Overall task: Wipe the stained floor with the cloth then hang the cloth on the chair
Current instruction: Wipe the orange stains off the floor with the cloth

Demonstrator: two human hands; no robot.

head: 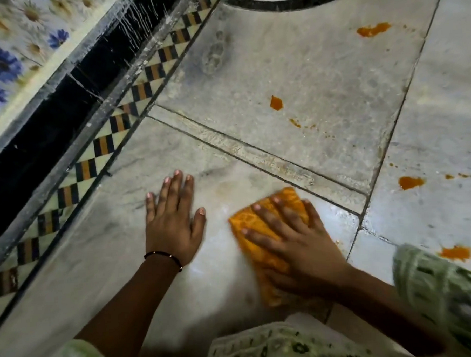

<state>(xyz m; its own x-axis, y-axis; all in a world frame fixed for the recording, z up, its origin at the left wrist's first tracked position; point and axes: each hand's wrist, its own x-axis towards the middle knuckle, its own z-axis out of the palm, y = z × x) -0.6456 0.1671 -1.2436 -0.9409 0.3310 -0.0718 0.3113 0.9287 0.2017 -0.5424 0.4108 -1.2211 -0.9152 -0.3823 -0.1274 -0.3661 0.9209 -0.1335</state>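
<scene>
Now your right hand (pixel 293 238) presses the orange cloth (pixel 261 231) flat under spread fingers, its long axis running along them, and the nearest stains (pixel 276 103) lie beyond those fingertips, while your left hand (pixel 174 218) braces alongside.

ahead of us the marble floor (pixel 292 76) lies open; a checkered border (pixel 103 143) and black skirting (pixel 38 138) wall off our left.
</scene>
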